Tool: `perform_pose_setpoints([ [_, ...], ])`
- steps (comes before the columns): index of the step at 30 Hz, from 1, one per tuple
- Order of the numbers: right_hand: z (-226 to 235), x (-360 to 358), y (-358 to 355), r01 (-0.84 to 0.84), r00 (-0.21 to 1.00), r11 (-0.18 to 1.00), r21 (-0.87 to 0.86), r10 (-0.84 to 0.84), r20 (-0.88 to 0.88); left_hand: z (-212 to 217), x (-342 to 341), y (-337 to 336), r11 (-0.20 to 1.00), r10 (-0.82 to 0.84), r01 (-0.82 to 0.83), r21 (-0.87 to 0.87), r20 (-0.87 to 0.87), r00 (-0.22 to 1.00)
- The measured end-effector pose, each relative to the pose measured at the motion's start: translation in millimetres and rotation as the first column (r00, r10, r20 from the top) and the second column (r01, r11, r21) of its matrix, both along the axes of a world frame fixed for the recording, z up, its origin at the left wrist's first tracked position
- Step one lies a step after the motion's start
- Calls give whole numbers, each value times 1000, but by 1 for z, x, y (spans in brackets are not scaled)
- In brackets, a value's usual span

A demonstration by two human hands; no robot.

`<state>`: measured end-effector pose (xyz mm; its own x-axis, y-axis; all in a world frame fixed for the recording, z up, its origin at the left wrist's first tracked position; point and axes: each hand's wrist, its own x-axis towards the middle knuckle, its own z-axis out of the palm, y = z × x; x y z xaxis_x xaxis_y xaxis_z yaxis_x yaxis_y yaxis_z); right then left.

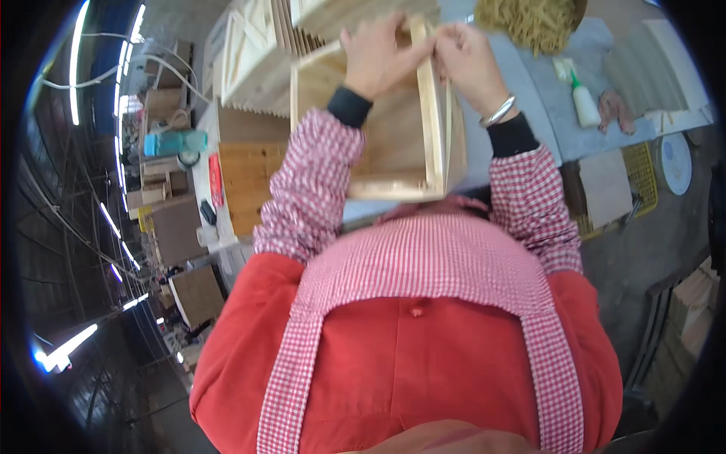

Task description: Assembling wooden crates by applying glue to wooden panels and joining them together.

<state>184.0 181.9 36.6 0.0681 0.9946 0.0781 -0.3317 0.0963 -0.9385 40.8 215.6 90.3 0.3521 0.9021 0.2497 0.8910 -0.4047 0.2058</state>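
Note:
A pale wooden box (437, 144) stands in front of me, its open side facing up and a thick wooden rim around it. Over its far right corner reaches my left hand (384, 59), closed on the box's rim, with its thumb side pointing toward the corner. My right hand (470, 66) is at the outside of that same corner. Its fingers are pinched together against the rim, close to the left hand's fingertips. Whatever is between the right fingers, if anything, is too small or hidden to name.
Slatted wooden crates (261, 57) are stacked at the far left of the box. To the right, a white glue bottle (584, 104) with a green nozzle lies on the blue-grey table (533, 98). A pile of yellowish strips (529, 21) sits beyond it. A yellow basket (641, 178) is lower right.

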Motion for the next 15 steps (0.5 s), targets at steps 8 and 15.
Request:
perform_pose_setpoints([
  [8,20,-1,-99,2,995,999,-44,2,104,8,10,-2,996,-60,64,-67,66,996],
  [15,20,-4,-130,91,994,993,-71,-86,71,37,23,-18,976,-97,146,-162,277,956],
])
